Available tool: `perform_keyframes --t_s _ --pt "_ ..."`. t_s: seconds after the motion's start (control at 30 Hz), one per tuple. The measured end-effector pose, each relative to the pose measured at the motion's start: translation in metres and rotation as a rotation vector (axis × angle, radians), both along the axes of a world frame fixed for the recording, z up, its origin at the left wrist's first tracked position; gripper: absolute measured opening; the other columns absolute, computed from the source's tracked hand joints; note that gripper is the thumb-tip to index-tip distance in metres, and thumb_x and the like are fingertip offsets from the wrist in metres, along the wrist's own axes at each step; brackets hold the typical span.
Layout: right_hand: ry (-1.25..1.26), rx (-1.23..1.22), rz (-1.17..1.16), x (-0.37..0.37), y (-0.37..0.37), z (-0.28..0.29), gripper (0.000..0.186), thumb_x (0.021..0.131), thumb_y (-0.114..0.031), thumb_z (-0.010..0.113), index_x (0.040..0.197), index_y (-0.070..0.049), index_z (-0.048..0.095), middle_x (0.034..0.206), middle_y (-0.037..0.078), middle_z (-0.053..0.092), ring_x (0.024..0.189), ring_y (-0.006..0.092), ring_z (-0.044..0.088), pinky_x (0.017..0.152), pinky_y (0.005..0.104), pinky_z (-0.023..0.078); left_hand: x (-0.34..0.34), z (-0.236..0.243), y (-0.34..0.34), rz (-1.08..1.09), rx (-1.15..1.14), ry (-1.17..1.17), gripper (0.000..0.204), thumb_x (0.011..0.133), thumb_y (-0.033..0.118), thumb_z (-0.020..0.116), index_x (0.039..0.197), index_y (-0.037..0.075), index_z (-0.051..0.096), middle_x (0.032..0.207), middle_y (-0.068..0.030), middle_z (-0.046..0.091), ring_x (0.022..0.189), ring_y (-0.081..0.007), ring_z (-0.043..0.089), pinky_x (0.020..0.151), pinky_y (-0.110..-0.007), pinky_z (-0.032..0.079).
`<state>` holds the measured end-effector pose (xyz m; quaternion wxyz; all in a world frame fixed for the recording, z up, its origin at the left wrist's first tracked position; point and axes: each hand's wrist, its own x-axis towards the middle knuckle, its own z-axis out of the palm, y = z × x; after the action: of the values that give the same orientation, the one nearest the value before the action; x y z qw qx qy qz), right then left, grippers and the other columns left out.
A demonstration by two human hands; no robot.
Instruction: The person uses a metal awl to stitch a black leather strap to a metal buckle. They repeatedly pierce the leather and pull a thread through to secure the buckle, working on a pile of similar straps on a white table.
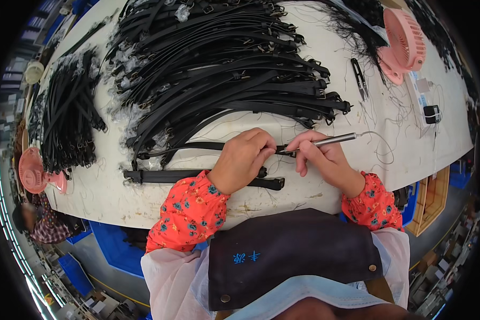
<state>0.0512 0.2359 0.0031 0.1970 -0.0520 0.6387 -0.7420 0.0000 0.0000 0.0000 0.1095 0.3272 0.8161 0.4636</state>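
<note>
My left hand (244, 160) is closed on a thin black strap (200, 145), pinching it close to its buckle end. A slim silver pen-shaped tool (333, 140) with a thin cord at its back lies in the closed fingers of my right hand (324, 160). Its tip points left at the strap's end, between my two hands; whether it touches is too small to tell. Under my left wrist, on the table, are more black straps (162, 176) with buckles. Beyond my hands spreads a large heap of black buckled straps (213, 90), some ends wrapped in clear plastic.
A second strap pile (72, 112) lies at the left. Pink fans stand at the far right (405, 40) and left edge (33, 170). Black thread snips (359, 79) and a white power strip (418, 98) lie to the right. Loose threads litter the white tabletop (314, 200).
</note>
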Motion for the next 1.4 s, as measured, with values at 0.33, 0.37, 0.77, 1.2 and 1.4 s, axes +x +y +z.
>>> perform_keyframes --t_s 0.33,0.37,0.77,1.2,1.4 --pt "0.008 0.053 0.036 0.0003 -0.006 -0.0015 0.031 0.109 -0.027 0.052 0.113 0.0 0.065 0.076 0.003 0.063 0.067 0.0082 0.059 0.061 0.0238 0.05 -0.0015 0.0027 -0.0078 0.05 0.012 -0.14 0.006 0.092 0.001 0.068 0.098 0.0 0.065 0.089 -0.009 0.065 0.075 -0.0197 0.065 0.067 -0.031 0.051" --pt "0.006 0.055 0.038 0.0003 -0.0059 -0.002 0.031 0.109 -0.027 0.052 0.113 0.0 0.065 0.076 0.003 0.063 0.067 0.0082 0.059 0.061 0.0239 0.05 -0.0015 0.0027 -0.0083 0.047 0.018 -0.156 0.007 0.092 0.001 0.068 0.098 0.0 0.065 0.089 -0.0088 0.065 0.075 -0.0189 0.065 0.068 -0.03 0.051" --pt "0.016 0.089 0.055 -0.0011 -0.0053 -0.0006 0.031 0.109 -0.027 0.053 0.113 0.001 0.066 0.079 0.004 0.063 0.07 0.0088 0.061 0.062 0.0244 0.051 -0.0016 0.0047 -0.0072 0.029 0.034 -0.202 0.007 0.092 0.0 0.068 0.098 -0.002 0.065 0.094 -0.009 0.067 0.077 -0.0174 0.066 0.069 -0.029 0.053" --pt "0.026 0.09 0.05 -0.0004 -0.0047 0.0001 0.032 0.109 -0.028 0.053 0.114 0.001 0.066 0.079 0.004 0.063 0.07 0.0088 0.061 0.063 0.0243 0.052 -0.0025 0.0016 -0.0078 0.067 0.137 -0.244 0.011 0.09 -0.003 0.068 0.099 -0.001 0.064 0.111 -0.0112 0.066 0.079 -0.0152 0.065 0.074 -0.029 0.054" --pt "0.016 0.069 0.004 -0.0003 -0.004 0.0008 0.03 0.109 -0.027 0.052 0.115 0.0 0.065 0.079 0.003 0.063 0.07 0.0084 0.06 0.063 0.024 0.051 0.0038 0.0041 -0.0006 0.083 0.088 -0.188 0.022 0.087 -0.004 0.071 0.108 0.0 0.067 0.124 -0.0126 0.06 0.078 -0.0141 0.065 0.072 -0.028 0.054"
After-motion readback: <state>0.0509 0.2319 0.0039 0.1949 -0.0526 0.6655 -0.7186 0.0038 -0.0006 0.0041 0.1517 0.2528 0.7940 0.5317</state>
